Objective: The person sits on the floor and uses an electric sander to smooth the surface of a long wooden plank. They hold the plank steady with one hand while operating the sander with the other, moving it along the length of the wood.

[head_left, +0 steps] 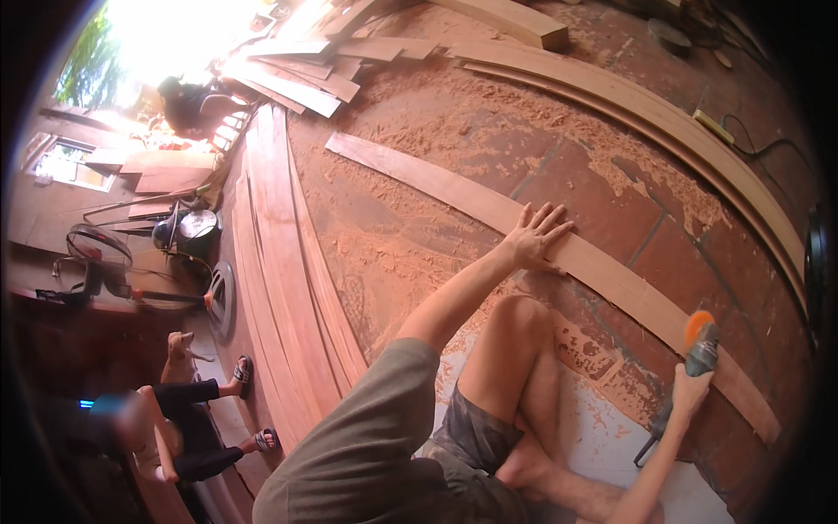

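Observation:
A long, narrow wooden board (615, 281) lies slantwise on the tiled floor in front of me. My left hand (534, 239) presses flat on its middle, fingers spread. Towards the board's near right end, my right hand (690, 389) is wrapped round the body of a green and dark angle grinder (702, 353). An orange disc (698, 327) is fitted to the grinder's head, over or right beside the board; whether it touches the wood I cannot tell. Below my right wrist hangs a dark cord or tail end of the tool.
Sawdust (397, 231) covers much of the floor. Long planks (284, 262) lie to my left, more boards (646, 100) at the far right, and a pile of boards (305, 74) at the back. A fan (98, 244) stands left. One person (166, 424) sits lower left, another (188, 105) farther back.

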`<action>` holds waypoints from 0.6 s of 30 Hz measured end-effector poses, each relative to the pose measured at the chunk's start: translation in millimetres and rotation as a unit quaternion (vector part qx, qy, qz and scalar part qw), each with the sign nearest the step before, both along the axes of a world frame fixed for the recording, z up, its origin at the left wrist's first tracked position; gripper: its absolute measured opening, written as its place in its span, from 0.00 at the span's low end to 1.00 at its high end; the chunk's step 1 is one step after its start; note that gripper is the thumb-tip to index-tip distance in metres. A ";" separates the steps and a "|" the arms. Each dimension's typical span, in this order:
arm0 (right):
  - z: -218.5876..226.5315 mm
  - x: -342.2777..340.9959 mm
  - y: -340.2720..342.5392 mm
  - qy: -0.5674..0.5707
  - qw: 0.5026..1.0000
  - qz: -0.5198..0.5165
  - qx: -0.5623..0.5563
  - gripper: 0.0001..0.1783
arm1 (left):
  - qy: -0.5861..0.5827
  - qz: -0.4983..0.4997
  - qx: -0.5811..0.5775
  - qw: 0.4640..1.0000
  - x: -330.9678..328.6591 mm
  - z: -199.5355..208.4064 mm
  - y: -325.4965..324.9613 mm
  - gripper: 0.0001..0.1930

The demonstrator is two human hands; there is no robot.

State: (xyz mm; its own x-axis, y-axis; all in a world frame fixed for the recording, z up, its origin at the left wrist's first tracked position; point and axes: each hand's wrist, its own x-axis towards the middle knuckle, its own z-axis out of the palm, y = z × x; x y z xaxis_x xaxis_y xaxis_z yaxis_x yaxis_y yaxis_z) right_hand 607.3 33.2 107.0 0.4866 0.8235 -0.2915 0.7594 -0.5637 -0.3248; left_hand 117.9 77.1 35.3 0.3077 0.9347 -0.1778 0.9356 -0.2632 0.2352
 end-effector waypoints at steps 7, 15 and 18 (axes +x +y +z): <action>17.0 13.4 -0.6 -0.016 0.999 0.031 -0.019 0.43 | -0.008 0.008 0.000 1.000 3.3 1.3 1.7 0.62; -4.5 15.4 7.4 -0.004 1.000 -0.022 -0.013 0.43 | -0.002 0.010 -0.009 1.000 1.9 4.0 -2.2 0.62; 4.5 -38.2 -5.7 0.019 0.999 0.036 0.001 0.40 | -0.001 0.015 -0.015 1.000 -5.1 1.7 -8.0 0.62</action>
